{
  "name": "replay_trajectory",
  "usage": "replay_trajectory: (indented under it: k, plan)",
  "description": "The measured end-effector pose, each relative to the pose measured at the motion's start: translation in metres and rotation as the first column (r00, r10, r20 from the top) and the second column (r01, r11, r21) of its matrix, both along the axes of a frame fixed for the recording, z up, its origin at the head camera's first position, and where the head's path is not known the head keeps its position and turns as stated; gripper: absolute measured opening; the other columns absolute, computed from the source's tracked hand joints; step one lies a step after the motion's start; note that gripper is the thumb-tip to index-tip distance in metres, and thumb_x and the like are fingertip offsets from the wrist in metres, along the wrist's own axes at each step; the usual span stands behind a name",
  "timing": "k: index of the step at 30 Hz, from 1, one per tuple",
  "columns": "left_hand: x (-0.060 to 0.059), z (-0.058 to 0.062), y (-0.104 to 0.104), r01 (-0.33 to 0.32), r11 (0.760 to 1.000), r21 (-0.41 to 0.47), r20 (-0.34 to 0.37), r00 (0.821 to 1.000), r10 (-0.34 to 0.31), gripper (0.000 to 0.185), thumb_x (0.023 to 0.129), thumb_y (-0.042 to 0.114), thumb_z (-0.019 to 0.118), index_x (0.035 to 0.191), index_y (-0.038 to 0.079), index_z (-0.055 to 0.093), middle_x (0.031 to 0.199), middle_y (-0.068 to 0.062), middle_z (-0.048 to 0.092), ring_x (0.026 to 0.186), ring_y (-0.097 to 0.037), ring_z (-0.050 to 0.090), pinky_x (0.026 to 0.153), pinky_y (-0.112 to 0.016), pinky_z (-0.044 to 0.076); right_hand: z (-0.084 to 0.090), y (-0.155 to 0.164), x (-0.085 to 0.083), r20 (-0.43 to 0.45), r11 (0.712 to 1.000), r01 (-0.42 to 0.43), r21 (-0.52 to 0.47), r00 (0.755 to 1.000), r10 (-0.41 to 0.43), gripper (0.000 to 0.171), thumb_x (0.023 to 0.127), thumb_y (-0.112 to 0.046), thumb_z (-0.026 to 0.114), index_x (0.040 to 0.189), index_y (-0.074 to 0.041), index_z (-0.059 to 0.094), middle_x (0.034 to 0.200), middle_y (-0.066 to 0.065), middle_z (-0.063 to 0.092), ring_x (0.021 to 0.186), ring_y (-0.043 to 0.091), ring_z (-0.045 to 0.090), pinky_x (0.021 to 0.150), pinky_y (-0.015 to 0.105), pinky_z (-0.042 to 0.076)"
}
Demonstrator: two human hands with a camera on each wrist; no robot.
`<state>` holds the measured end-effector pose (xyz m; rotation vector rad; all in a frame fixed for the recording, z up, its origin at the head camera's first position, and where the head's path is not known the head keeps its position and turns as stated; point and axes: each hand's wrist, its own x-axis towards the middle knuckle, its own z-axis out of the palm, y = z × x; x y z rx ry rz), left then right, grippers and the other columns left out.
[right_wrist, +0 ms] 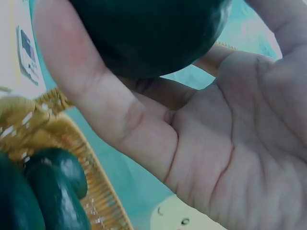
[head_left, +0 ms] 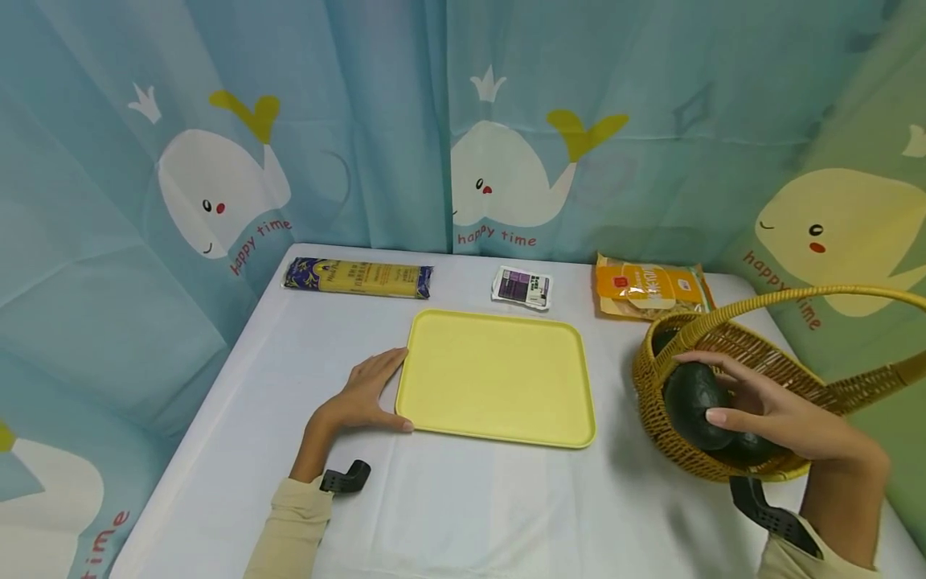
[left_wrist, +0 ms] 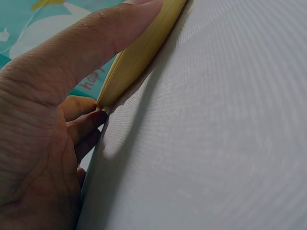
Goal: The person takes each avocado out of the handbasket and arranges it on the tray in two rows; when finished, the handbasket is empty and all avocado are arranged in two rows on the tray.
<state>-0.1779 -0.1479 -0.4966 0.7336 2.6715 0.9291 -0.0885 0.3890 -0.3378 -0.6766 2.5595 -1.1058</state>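
My right hand (head_left: 777, 406) grips a dark green avocado (head_left: 696, 404) between thumb and fingers, over the near left part of a wicker basket (head_left: 651, 414). More avocados (right_wrist: 55, 187) lie inside the basket, as the right wrist view shows; the head view hides part of them behind the hand. A yellow rectangular tray (head_left: 495, 378) lies flat at the middle of the white table. At its near left corner rests my left hand (head_left: 365, 394), fingers extended along the left edge and thumb touching the front edge. The left wrist view has the tray's side (left_wrist: 139, 57) against the thumb.
Along the back of the table lie a long blue and yellow packet (head_left: 358, 277), a small white and purple packet (head_left: 522, 288) and an orange food bag (head_left: 651, 288). The basket's tall handle (head_left: 803, 293) arches over the right side. A whale-print curtain (head_left: 391, 121) surrounds the table (head_left: 463, 507).
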Motion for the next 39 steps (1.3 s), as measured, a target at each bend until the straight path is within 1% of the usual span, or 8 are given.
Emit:
replay_trajectory:
  k: [6,8,13,23,28,32,36,39]
  plan:
    - [-0.001,0.000,0.001,0.007,1.000,-0.003,-0.002,1.000,-0.007,0.127,0.061,0.058,0.084,0.158,0.011,0.017,0.163,-0.011,0.021,0.150,-0.034,0.017,0.119,-0.059,0.012,0.002,-0.014,-0.006,0.074,0.998,-0.042,-0.047,0.996,0.045,0.068,0.095,0.004,0.055,0.153,-0.013,0.025,0.143,0.002,0.036,0.099,0.008,0.057,0.071,0.026,0.051]
    - [-0.001,-0.001,0.001,0.009,1.000,-0.005,-0.002,1.000,-0.009,0.127,0.061,0.058,0.084,0.158,0.011,0.017,0.163,-0.011,0.021,0.150,-0.034,0.017,0.119,-0.059,0.012,0.002,-0.017,-0.010,0.066,0.994,-0.084,-0.074,0.994,0.089,0.070,0.093,0.006,0.056,0.153,-0.010,0.023,0.145,0.001,0.035,0.105,0.005,0.055,0.073,0.025,0.051]
    - [-0.001,-0.001,0.000,0.007,1.000,-0.008,-0.006,1.000,-0.007,0.126,0.061,0.057,0.084,0.158,0.011,0.017,0.163,-0.011,0.021,0.150,-0.034,0.017,0.119,-0.059,0.012,-0.001,-0.027,-0.023,0.085,0.950,-0.219,-0.224,0.966,0.243,0.075,0.089,0.017,0.054,0.153,0.001,0.017,0.150,0.003,0.032,0.122,0.005,0.052,0.084,0.027,0.055]
    - [-0.001,-0.002,0.000,0.003,1.000,-0.002,-0.008,1.000,-0.003,0.126,0.061,0.058,0.084,0.158,0.012,0.016,0.163,-0.012,0.021,0.150,-0.035,0.017,0.119,-0.059,0.012,-0.011,-0.051,-0.049,0.089,0.858,-0.318,-0.403,0.920,0.383,0.087,0.084,0.024,0.054,0.154,0.003,0.006,0.154,0.010,0.027,0.117,0.021,0.059,0.084,0.033,0.058]
    - [0.000,-0.001,0.000,0.009,1.000,-0.008,-0.011,1.000,-0.009,0.126,0.062,0.059,0.084,0.158,0.011,0.017,0.163,-0.011,0.021,0.150,-0.034,0.017,0.119,-0.058,0.012,-0.022,-0.062,-0.062,0.042,0.885,-0.286,-0.368,0.945,0.323,0.090,0.085,0.019,0.059,0.155,-0.001,0.008,0.162,0.009,0.008,0.126,0.012,0.048,0.075,0.033,0.058]
    - [0.001,-0.001,0.000,0.009,1.000,0.006,0.002,1.000,-0.009,0.126,0.062,0.059,0.083,0.158,0.011,0.017,0.163,-0.011,0.021,0.150,-0.034,0.017,0.120,-0.057,0.012,-0.031,-0.069,-0.071,0.089,0.918,-0.199,-0.343,0.966,0.243,0.087,0.088,0.013,0.060,0.156,-0.006,0.008,0.162,0.009,0.004,0.127,0.004,0.046,0.073,0.035,0.058]
    - [0.001,-0.001,0.000,0.008,1.000,0.012,-0.002,1.000,-0.008,0.126,0.062,0.059,0.083,0.158,0.012,0.017,0.163,-0.011,0.022,0.150,-0.034,0.017,0.119,-0.057,0.012,-0.039,-0.078,-0.081,0.192,0.948,-0.088,-0.306,0.970,0.152,0.082,0.091,0.004,0.062,0.154,-0.014,0.012,0.156,0.016,0.012,0.125,0.000,0.048,0.082,0.035,0.058]
    - [0.000,-0.002,-0.001,0.008,1.000,0.016,-0.011,1.000,-0.008,0.126,0.062,0.059,0.084,0.158,0.012,0.017,0.163,-0.010,0.022,0.150,-0.034,0.018,0.119,-0.057,0.012,-0.046,-0.087,-0.090,0.256,0.952,-0.036,-0.303,0.959,0.118,0.078,0.092,0.000,0.063,0.151,-0.015,0.014,0.152,0.021,0.020,0.123,0.007,0.050,0.086,0.036,0.057]
